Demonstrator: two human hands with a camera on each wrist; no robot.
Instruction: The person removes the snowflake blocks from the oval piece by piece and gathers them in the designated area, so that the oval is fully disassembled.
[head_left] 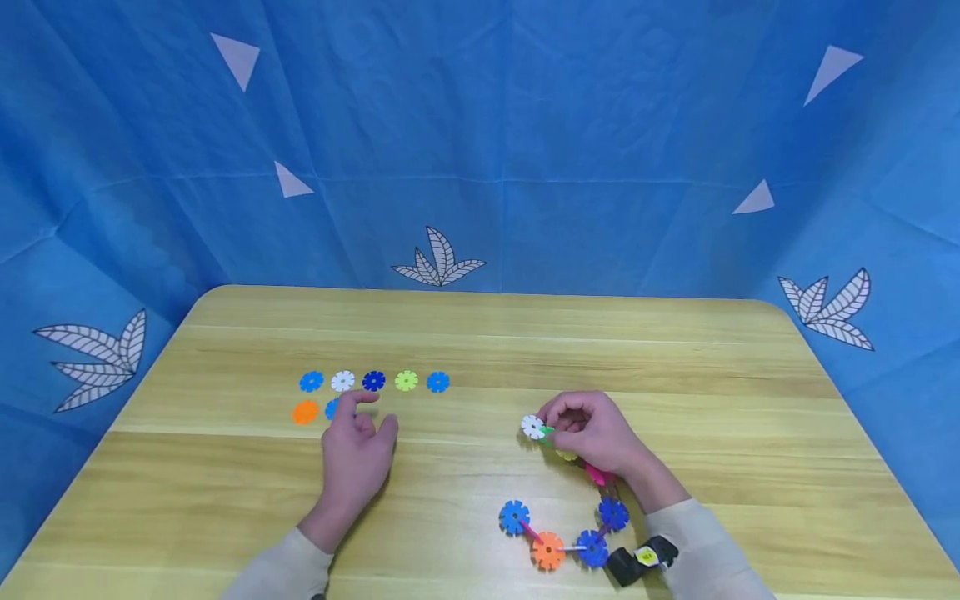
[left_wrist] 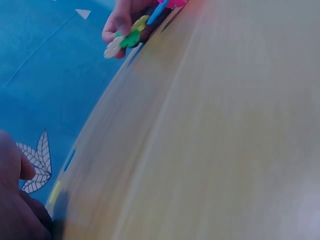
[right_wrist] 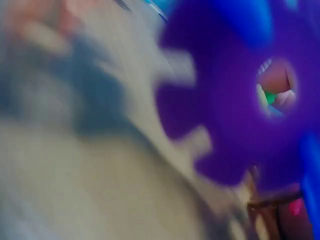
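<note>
My right hand (head_left: 606,433) pinches the end of a chain of slotted plastic discs near a green disc (head_left: 547,433), with a white disc (head_left: 532,427) sticking out beyond the fingertips. A yellow disc (head_left: 566,455) and a pink disc (head_left: 597,474) show under the hand. The chain curves down through blue discs (head_left: 592,549) and an orange disc (head_left: 548,552) to a light blue end disc (head_left: 514,517). Over the loose discs at left is my left hand (head_left: 356,462), thumb apart from the bent index finger; it partly covers a blue disc (head_left: 332,408).
Behind the left hand lies a row of loose discs: blue (head_left: 311,381), white (head_left: 342,381), dark blue (head_left: 373,381), lime (head_left: 407,381) and blue (head_left: 438,382). A loose orange disc (head_left: 305,412) sits in front. A purple disc (right_wrist: 220,110) fills much of the right wrist view.
</note>
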